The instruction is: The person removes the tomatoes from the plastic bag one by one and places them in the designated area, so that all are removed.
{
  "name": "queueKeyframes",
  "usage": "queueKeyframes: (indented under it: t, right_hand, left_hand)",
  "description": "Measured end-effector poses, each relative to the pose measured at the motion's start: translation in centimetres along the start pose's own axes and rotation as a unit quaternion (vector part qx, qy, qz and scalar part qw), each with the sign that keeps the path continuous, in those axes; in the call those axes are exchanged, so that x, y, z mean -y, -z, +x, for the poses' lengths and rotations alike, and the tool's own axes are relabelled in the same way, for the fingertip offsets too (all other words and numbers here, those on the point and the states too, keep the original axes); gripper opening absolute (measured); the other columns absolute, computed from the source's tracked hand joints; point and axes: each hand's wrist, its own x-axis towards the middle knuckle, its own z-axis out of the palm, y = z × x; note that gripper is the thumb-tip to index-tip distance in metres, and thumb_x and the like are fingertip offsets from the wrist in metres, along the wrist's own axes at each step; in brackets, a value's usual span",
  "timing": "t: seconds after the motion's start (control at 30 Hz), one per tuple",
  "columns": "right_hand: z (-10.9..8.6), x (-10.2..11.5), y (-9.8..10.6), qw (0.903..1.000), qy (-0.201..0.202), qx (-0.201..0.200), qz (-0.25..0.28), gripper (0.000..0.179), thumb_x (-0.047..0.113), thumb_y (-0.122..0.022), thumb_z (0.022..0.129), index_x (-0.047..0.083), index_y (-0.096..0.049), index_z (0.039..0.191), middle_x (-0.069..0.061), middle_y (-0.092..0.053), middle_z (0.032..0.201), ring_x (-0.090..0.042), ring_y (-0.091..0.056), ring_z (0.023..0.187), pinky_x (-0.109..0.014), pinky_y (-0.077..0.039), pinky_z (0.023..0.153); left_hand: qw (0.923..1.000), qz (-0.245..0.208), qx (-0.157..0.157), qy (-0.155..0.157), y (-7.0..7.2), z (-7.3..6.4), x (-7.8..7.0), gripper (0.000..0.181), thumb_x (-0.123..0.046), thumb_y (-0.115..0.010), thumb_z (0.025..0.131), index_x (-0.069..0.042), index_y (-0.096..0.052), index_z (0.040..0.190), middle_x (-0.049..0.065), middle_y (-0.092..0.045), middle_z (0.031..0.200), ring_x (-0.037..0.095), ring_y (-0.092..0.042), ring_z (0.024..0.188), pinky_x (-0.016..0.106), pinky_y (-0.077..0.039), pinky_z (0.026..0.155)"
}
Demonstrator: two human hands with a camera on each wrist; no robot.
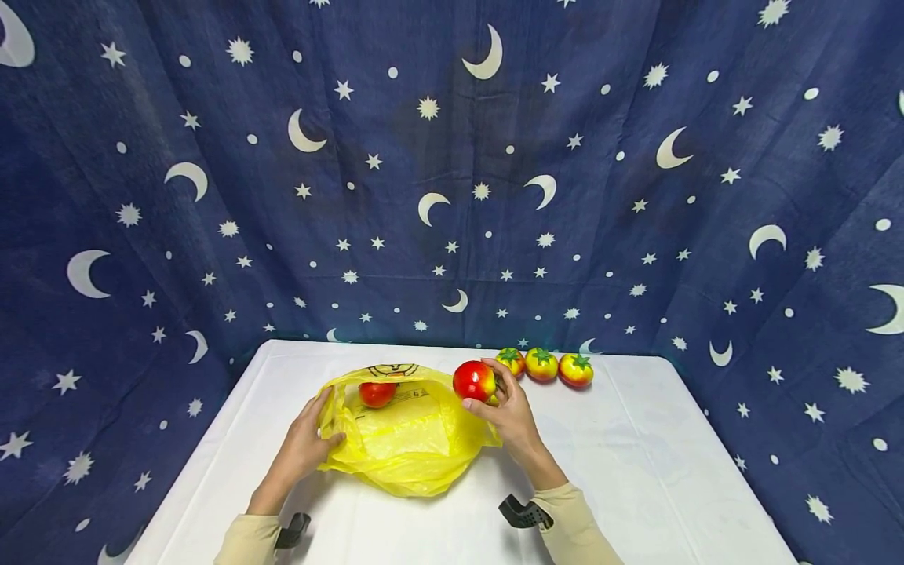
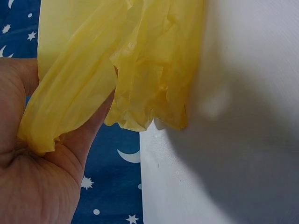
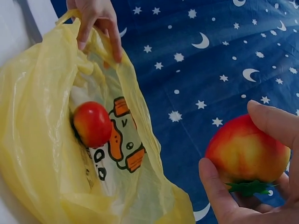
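Observation:
A yellow plastic bag (image 1: 402,471) lies with its mouth open on the white table. My left hand (image 1: 304,443) grips its left edge, and the bag's handle (image 2: 70,93) runs across that palm in the left wrist view. Inside the bag sits one red tomato (image 3: 92,124), near a printed cartoon. Just above the bag's right rim, my right hand (image 1: 514,420) holds another tomato (image 1: 473,381) between thumb and fingers. This one is red and yellow, with a green leafy top (image 3: 250,187) turned toward the palm.
Three more tomatoes, a left one (image 1: 510,361), a middle one (image 1: 541,365) and a right one (image 1: 575,370), stand in a row at the back of the table (image 1: 636,455). A dark blue curtain (image 1: 452,157) with moons and stars hangs behind and beside it.

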Motion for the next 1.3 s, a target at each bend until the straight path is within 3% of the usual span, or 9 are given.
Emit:
queueKeyframes:
  t: [0.17, 0.4, 0.77, 1.0, 1.3]
  right_hand:
    - [-0.1, 0.0, 0.6, 0.9999, 0.009, -0.001, 0.007, 0.078, -0.003, -0.079, 0.075, 0.017, -0.044, 0.142, -0.011, -0.046, 0.145, -0.029, -0.049, 0.131, -0.025, -0.053, 0.098]
    - [-0.1, -0.2, 1.3, 0.9994, 0.031, 0.011, 0.01, 0.083, -0.016, -0.072, 0.074, 0.013, -0.039, 0.145, -0.013, -0.04, 0.149, -0.023, -0.048, 0.129, -0.019, -0.05, 0.099]
    - [-0.1, -0.5, 2.8, 0.9995, 0.003, -0.021, -0.025, 0.076, 0.001, -0.077, 0.079, 0.023, -0.044, 0.143, -0.005, -0.043, 0.149, -0.026, -0.045, 0.136, -0.018, -0.049, 0.098]
    - [0.0, -0.7, 3.9, 0.9968, -0.013, -0.048, -0.063, 0.074, 0.009, -0.078, 0.079, 0.025, -0.045, 0.143, -0.004, -0.044, 0.15, -0.025, -0.046, 0.131, -0.036, -0.041, 0.105]
    - [0.3, -1.2, 5.2, 0.9912, -0.022, -0.064, -0.113, 0.074, 0.013, -0.081, 0.078, 0.022, -0.046, 0.143, -0.008, -0.051, 0.14, -0.024, -0.047, 0.121, -0.031, -0.044, 0.091]
  left_hand:
    - [1.0, 0.001, 0.005, 0.003, 0.1, -0.1, 0.0, 0.089, -0.005, -0.073, 0.082, -0.003, -0.023, 0.155, 0.027, -0.03, 0.155, 0.049, -0.03, 0.142, 0.06, -0.025, 0.117]
    - [0.9997, -0.002, -0.012, -0.021, 0.0, -0.1, 0.2, 0.088, -0.005, -0.074, 0.08, -0.002, -0.025, 0.154, 0.028, -0.033, 0.153, 0.05, -0.034, 0.14, 0.063, -0.029, 0.114]
    - [0.9997, 0.0, -0.01, -0.02, 0.1, -0.2, 0.3, 0.088, -0.007, -0.073, 0.082, -0.001, -0.023, 0.154, 0.028, -0.032, 0.153, 0.05, -0.032, 0.14, 0.063, -0.028, 0.115]
    - [0.9998, 0.002, -0.01, -0.017, 0.0, -0.2, 0.3, 0.088, -0.007, -0.073, 0.081, -0.001, -0.024, 0.154, 0.028, -0.033, 0.153, 0.05, -0.034, 0.139, 0.063, -0.028, 0.114]
    - [0.9999, 0.002, -0.004, -0.009, 0.2, 0.0, 0.3, 0.089, -0.008, -0.074, 0.081, -0.002, -0.024, 0.154, 0.028, -0.032, 0.153, 0.05, -0.033, 0.139, 0.063, -0.028, 0.114]
